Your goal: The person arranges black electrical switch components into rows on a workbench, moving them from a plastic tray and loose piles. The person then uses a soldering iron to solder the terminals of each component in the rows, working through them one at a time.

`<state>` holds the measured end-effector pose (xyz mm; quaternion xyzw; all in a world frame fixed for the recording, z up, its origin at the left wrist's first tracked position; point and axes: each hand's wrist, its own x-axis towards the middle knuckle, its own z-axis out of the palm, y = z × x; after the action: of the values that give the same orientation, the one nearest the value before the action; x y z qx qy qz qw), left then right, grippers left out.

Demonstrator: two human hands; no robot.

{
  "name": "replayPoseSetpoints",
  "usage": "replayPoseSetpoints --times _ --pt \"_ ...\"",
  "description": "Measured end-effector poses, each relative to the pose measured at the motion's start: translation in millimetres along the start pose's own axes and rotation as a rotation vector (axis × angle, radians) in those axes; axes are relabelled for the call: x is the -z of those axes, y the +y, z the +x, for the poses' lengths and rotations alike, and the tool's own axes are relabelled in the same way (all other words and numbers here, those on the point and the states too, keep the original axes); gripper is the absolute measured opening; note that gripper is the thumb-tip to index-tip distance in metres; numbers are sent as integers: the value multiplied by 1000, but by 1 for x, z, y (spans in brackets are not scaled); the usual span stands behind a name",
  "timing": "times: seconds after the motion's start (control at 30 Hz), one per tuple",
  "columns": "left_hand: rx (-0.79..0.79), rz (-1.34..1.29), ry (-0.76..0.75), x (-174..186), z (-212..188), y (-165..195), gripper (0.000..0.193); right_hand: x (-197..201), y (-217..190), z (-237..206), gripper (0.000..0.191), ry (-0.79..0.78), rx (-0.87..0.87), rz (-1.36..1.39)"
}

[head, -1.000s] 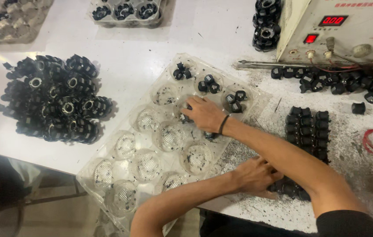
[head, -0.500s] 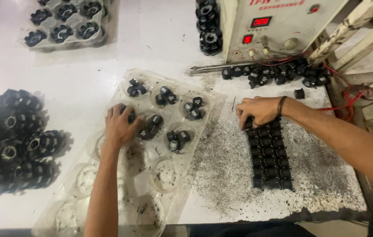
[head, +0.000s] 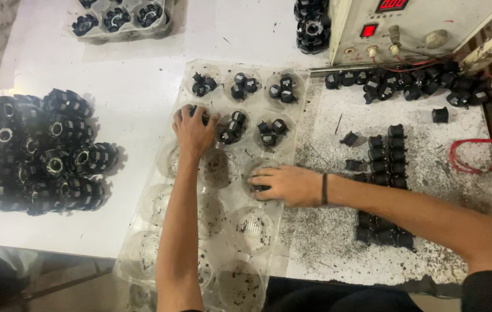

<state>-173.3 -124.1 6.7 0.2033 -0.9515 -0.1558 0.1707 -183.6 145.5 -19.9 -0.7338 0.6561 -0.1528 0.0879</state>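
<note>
Clear cup tray (head: 292, 124) is lying long axis away from the person. Left hand (head: 193, 132) is gripping black parts (head: 198, 113); right hand (head: 283, 184) is clutching more in another cup.

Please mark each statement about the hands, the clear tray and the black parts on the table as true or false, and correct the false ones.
1. The left hand rests on a cup in the second row of the clear plastic tray. True.
2. The right hand lies on the heap of black ring parts. False: it lies at a tray cup in the third row; the heap is far to the left, untouched.
3. Every cup of the tray holds black parts. False: only the far cups do; the near ones hold just dark crumbs.
4. Small black parts stand in rows on the speckled surface, right of the tray. True.
5. A dark band sits on the right wrist. True.
</note>
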Motion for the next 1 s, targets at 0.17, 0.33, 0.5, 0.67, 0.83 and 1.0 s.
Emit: replayPoseSetpoints --times 0.17,0.33,0.5,0.67,0.83,1.0 --pt "-300 166 413 0 -14 -3 34 63 29 -78 56 -306 -431 -45" --pt "-780 -411 17 -17 -108 101 16 89 17 -124 49 -683 -594 49" --pt "-1049 -238 -460 -57 -224 182 67 75 11 -129 48 -586 -601 131" --pt "-1032 -170 -414 -73 -223 187 64 72 22 -132 32 -467 -504 204" --pt "-991 -120 -596 -60 -216 173 55 68 11 -121 41 -493 -455 177" --pt "-980 -177 -422 -38 -202 127 35 55 7 -120 40 -454 -475 196"
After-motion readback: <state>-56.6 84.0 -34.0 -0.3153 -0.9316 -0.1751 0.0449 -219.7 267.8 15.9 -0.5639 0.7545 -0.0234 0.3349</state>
